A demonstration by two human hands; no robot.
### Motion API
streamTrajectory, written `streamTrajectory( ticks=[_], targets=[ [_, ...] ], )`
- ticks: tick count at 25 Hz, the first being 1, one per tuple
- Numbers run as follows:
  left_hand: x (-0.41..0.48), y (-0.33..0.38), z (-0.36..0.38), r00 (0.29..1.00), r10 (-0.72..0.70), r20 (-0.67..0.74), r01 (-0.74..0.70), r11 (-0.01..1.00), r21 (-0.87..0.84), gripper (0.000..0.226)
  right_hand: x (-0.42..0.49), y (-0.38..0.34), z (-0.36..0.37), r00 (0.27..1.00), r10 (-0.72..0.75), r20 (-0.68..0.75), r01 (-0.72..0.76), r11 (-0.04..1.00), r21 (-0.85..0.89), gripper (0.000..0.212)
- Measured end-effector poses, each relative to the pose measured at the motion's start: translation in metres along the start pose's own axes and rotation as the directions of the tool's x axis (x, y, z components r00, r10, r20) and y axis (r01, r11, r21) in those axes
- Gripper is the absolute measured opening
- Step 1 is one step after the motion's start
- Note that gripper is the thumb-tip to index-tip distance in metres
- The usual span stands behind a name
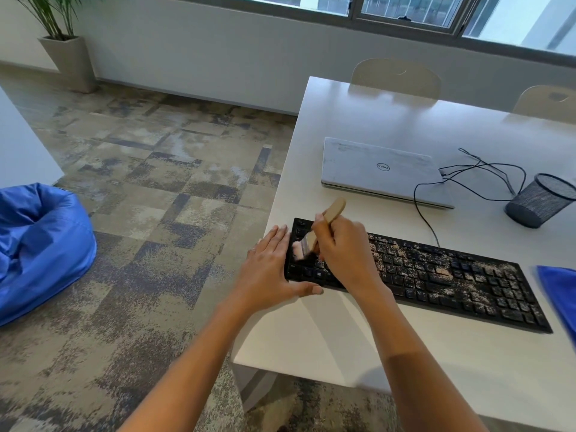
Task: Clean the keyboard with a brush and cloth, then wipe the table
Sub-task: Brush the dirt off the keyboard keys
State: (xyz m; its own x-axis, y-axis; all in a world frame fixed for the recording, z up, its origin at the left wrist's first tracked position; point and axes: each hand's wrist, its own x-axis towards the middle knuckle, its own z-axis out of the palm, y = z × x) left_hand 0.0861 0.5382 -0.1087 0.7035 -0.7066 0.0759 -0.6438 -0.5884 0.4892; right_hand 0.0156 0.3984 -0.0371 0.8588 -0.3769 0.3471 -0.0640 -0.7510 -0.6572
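Note:
A black keyboard (452, 275) lies on the white table (389, 347), its keys sprinkled with pale crumbs and dust. My right hand (343, 251) grips a wooden-handled brush (332, 212), whose bristles touch the keys at the keyboard's left end. My left hand (271, 266) lies flat with straight fingers against the keyboard's left edge, thumb along its front. A blue cloth (561, 294) shows at the right border of the view, beside the keyboard's right end.
A closed white laptop (380, 169) lies behind the keyboard. Black cables (486, 173) run to a mesh pen cup (539, 201) tipped on its side. Two chairs stand at the far table edge. A blue beanbag (37, 244) sits on the carpet to the left.

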Motion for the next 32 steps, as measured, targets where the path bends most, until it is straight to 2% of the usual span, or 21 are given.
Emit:
streamTrajectory(
  ticks=[6,8,10,13,20,23,26,32],
  targets=[
    [0.002,-0.002,0.002,1.0,0.005,-0.019,-0.005,1.0,-0.006,0.136,0.007,0.001,-0.006,0.997,-0.06,0.048,0.054,0.992,0.116,0.041],
    [0.002,-0.002,0.002,1.0,-0.002,-0.016,0.003,1.0,0.007,0.137,0.007,0.001,-0.006,0.991,-0.095,0.098,0.087,0.992,0.087,0.04],
    [0.0,0.0,0.002,1.0,-0.011,-0.001,0.011,0.999,0.035,0.137,0.008,0.005,-0.011,0.988,-0.096,0.117,0.099,0.995,-0.015,0.042],
    [-0.002,0.003,0.0,1.0,0.0,0.008,0.0,0.997,0.072,0.134,0.012,0.012,-0.023,0.995,-0.064,0.073,0.072,0.991,-0.109,0.044],
    [-0.005,0.006,0.001,1.0,0.005,0.018,-0.008,0.979,0.204,0.131,0.005,0.008,-0.008,0.99,-0.122,0.073,0.124,0.992,-0.027,0.044],
    [-0.005,0.006,0.001,1.0,0.009,0.024,-0.013,0.98,0.2,0.13,0.01,0.007,-0.013,0.991,-0.102,0.081,0.107,0.992,-0.066,0.044],
    [-0.004,0.007,0.001,1.0,0.004,0.017,-0.007,0.982,0.188,0.131,0.016,0.005,-0.015,0.993,-0.11,0.036,0.112,0.993,-0.03,0.045],
    [-0.006,0.008,-0.001,1.0,0.0,0.02,-0.004,0.985,0.175,0.134,0.01,0.006,-0.009,0.987,-0.115,0.115,0.124,0.99,-0.07,0.044]
  ],
)
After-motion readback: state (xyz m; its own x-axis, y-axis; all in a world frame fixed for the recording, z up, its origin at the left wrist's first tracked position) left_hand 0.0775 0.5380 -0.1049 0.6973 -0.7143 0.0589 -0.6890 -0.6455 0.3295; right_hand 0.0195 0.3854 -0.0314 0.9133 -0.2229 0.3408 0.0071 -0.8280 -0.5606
